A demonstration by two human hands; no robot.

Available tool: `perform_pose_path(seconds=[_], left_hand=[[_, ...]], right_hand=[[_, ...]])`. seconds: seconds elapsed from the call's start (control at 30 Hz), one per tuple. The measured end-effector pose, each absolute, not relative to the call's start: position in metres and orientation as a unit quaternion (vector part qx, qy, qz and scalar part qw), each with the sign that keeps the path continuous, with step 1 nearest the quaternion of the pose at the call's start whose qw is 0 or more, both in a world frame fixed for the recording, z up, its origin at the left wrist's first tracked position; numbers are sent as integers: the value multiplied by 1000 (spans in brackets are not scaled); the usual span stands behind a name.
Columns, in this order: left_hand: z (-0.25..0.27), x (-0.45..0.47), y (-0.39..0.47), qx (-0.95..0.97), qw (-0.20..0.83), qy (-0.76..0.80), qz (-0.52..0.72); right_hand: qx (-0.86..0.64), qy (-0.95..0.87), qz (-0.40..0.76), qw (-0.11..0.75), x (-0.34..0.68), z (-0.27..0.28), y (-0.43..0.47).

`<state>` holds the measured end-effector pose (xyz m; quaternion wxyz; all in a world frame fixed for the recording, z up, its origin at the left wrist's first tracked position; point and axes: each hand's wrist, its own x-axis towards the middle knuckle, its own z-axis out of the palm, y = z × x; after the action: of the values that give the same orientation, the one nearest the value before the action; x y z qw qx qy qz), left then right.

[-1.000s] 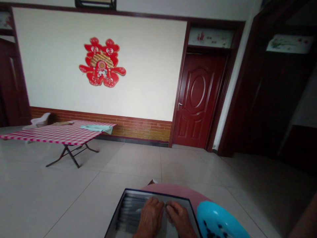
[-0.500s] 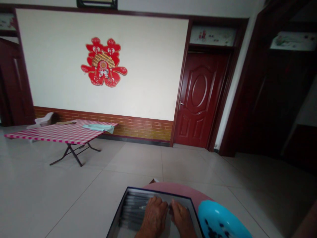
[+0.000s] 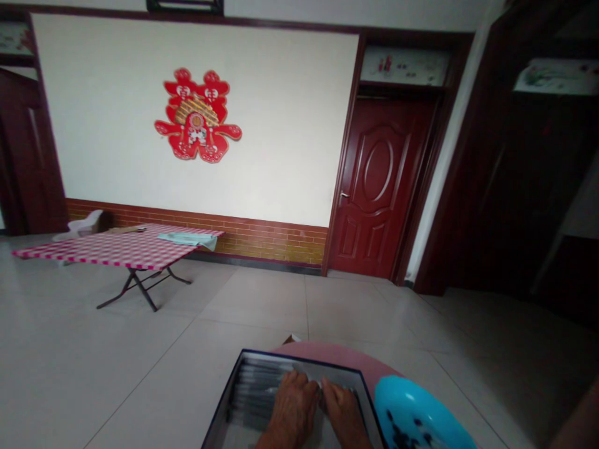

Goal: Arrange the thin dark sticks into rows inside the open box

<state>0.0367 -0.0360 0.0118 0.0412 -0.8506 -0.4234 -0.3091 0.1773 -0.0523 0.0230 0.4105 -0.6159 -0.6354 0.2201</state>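
A shallow dark-rimmed box sits low in the view, with a row of thin dark grey sticks, perhaps pens, along its left side. Over the middle of the box is my left hand, its fingers curled and pressed together. My right hand is close beside it on the right, thumb and fingers pinched toward the left fingertips. A small piece between the fingertips is too small and too covered to name. A slim clear tip shows just left of my left hand.
The box rests on a round pink table. At its right, a blue basin holds several small dark pieces. Across the tiled floor stands a folding table with a red-checked cloth and a pale green cloth. A red door is beyond.
Both hands stay together over the box, with only a slight shift of the right fingers and thumb toward the left hand. The camera view has tilted very slightly.
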Motion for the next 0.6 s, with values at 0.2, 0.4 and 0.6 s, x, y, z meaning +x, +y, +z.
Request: perform_pose_path(seconds=[0.2, 0.4, 0.6], left_hand=[[10, 33, -34, -841, 42, -440, -312], [5, 35, -34, -843, 52, -423, -329], [4, 33, -34, -844, 48, -417, -335]], right_hand=[[-591, -627, 233, 451, 178, 26, -56], [-605, -630, 208, 440, 177, 17, -52], [-620, -633, 215, 410, 177, 16, -51]])
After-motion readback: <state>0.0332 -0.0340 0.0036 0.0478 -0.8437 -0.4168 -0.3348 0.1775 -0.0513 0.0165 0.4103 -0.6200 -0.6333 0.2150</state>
